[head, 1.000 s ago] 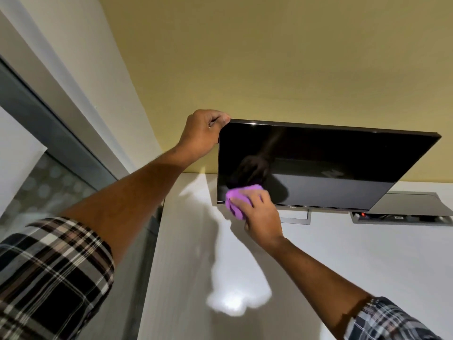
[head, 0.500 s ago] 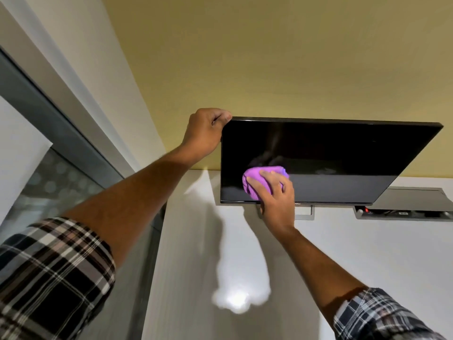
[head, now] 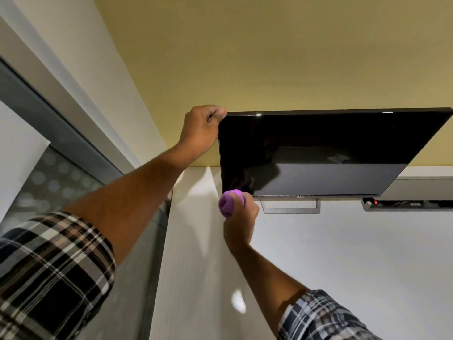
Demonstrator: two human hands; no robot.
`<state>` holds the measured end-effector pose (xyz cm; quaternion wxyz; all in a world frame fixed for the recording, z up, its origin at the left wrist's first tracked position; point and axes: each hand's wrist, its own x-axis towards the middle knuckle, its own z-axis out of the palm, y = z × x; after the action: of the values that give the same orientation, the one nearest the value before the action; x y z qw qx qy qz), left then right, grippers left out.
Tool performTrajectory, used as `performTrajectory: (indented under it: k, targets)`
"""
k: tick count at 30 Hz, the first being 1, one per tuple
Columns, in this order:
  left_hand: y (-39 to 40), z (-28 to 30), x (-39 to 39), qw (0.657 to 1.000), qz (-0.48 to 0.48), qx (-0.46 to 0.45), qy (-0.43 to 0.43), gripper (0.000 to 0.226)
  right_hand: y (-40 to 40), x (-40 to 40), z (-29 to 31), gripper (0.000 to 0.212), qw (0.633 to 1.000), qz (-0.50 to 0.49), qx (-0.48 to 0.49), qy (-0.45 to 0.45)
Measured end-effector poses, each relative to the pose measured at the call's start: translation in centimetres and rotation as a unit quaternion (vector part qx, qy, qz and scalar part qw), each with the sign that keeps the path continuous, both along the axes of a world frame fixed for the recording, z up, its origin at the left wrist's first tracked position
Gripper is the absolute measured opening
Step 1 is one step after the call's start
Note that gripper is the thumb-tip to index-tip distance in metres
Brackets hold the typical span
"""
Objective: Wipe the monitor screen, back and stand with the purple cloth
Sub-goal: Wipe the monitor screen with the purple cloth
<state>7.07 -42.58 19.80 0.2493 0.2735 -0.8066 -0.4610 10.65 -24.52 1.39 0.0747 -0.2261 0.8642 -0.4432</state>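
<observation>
yellow wall (head: 269,57) behind and white desk (head: 343,253) below, seen from a head camera; all positions are given relative to the dell monitor (head: 318,153). the monitor stands on the desk on its silver stand (head: 291,208), dark screen toward the viewer, long axis running left to right. the left hand (head: 199,130) grasps the monitor's upper left corner, fingers curled over the top edge, steadying it. the right hand (head: 241,217) is clenched around the bunched purple cloth (head: 230,202), which sits at the lower left corner, touching or just below the bottom bezel. the unwiped span of screen lies up and to the right of the cloth, along the long axis; the right hand is the nearer one to it. a grey device (head: 407,204) with a red light lies below the lower right corner.
</observation>
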Motion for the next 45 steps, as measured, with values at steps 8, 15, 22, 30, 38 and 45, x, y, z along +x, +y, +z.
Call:
performTrajectory:
  k: [8, 15, 22, 30, 38, 45]
  targets:
    - [0.3, 0.3, 0.2, 1.000, -0.002, 0.006, -0.006, 0.026, 3.7, -2.3, -1.1, 0.050, 0.984, 0.111, 0.133, 0.042]
    - [0.4, 0.4, 0.2, 1.000, -0.002, 0.003, 0.000, 0.029, 9.9, -8.1, -1.5, 0.021, 0.979, -0.072, 0.189, 0.033]
    - [0.0, 0.2, 0.2, 1.000, -0.018, -0.021, 0.003, 0.038, 4.6, -3.7, -1.6, 0.067, 0.977, -0.142, 0.155, -0.042]
    - [-0.3, -0.4, 0.2, 1.000, -0.017, -0.014, -0.001, 0.034, -2.1, 2.6, -1.2, 0.056, 0.987, 0.000, 0.145, -0.069]
    - [-0.3, -0.2, 0.1, 1.000, -0.023, -0.005, 0.005, 0.027, 4.8, -2.9, -1.2, 0.066, 0.982, 0.055, 0.181, -0.021]
    - [0.0, -0.1, 0.1, 1.000, -0.020, 0.019, 0.000, 0.026, 12.4, -10.2, -1.5, 0.052, 0.980, -0.023, 0.196, 0.020]
